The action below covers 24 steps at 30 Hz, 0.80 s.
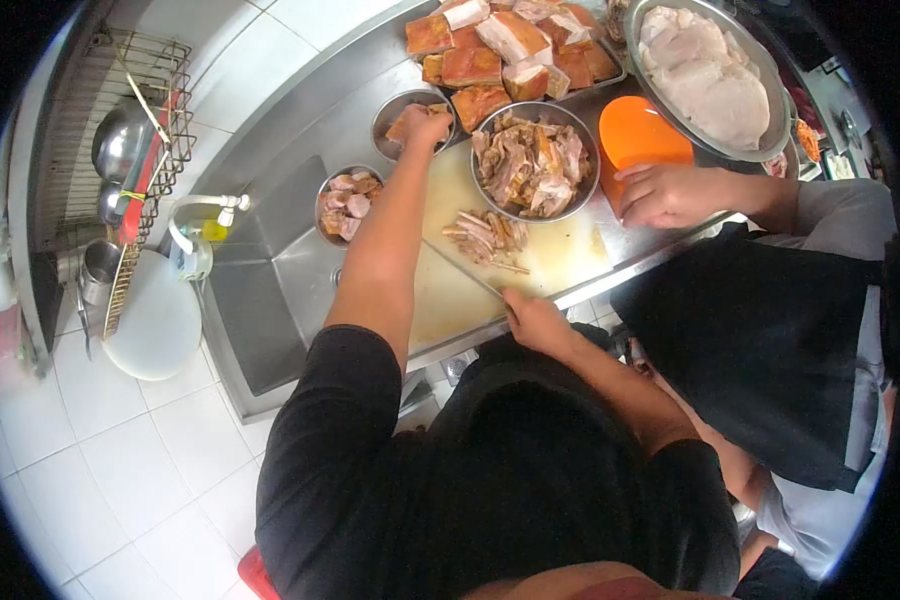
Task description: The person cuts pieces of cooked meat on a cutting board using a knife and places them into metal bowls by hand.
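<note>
My left hand [427,130] reaches into a round metal bowl [382,138] at the back of the counter, its fingers closed on a piece of meat [400,127]. My right hand [540,322] grips a knife [467,268] by its handle, low over the front of the cutting board [440,310]. The blade points back and to the left. Just beyond it, a small pile of sliced meat [486,238] lies on the board. Behind that pile stands a metal bowl of chopped meat [532,165].
A tray holds large brown-skinned meat chunks [515,50]. Left are a smaller bowl of meat [348,203], a sink [270,290] and a faucet [205,205]. At right, a co-worker's hand [670,195] touches an orange board [642,135] below a pan of pale meat [705,75].
</note>
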Each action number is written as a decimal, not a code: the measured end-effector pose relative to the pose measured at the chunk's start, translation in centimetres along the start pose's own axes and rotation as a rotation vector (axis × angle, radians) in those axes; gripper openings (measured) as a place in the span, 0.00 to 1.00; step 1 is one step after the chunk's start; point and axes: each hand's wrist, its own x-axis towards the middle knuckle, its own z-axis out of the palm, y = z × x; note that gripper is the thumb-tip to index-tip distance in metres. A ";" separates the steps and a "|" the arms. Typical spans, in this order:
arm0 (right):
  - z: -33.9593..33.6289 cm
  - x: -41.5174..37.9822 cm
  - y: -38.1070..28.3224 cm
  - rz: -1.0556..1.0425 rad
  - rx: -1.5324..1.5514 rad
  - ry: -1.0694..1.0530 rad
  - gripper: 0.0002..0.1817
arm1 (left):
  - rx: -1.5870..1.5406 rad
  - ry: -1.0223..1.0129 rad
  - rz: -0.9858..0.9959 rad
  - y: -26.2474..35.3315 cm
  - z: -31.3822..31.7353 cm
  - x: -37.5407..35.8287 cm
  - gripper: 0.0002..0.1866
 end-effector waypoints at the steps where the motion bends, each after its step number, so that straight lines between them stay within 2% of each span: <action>1: 0.3 0.1 0.3 0.004 -0.002 -0.004 0.17 | -0.094 -0.039 0.008 0.9 -0.7 -0.9 0.44; 2: 0.7 0.1 0.6 0.011 -0.004 -0.011 0.17 | -0.145 -0.049 0.012 1.5 -1.3 -2.3 0.39; 5: 1.0 0.2 0.5 0.010 -0.015 -0.007 0.17 | -0.202 -0.163 0.003 -1.2 -0.2 0.5 0.39; 8: 0.4 0.3 -0.1 0.024 -0.018 -0.020 0.16 | -0.344 -0.177 -0.084 0.9 -2.5 -3.4 0.39; 14: 0.1 0.3 -0.3 0.049 -0.004 -0.021 0.17 | -0.855 -0.456 -0.125 -1.9 -3.6 -2.4 0.31; 20: 0.7 0.4 -0.1 0.084 -0.023 -0.039 0.19 | -1.342 -0.689 -0.120 -1.7 -5.3 -5.3 0.26; 24: 0.4 0.6 -0.5 0.095 -0.021 -0.065 0.19 | -1.388 -0.724 -0.028 0.0 -6.4 -8.4 0.25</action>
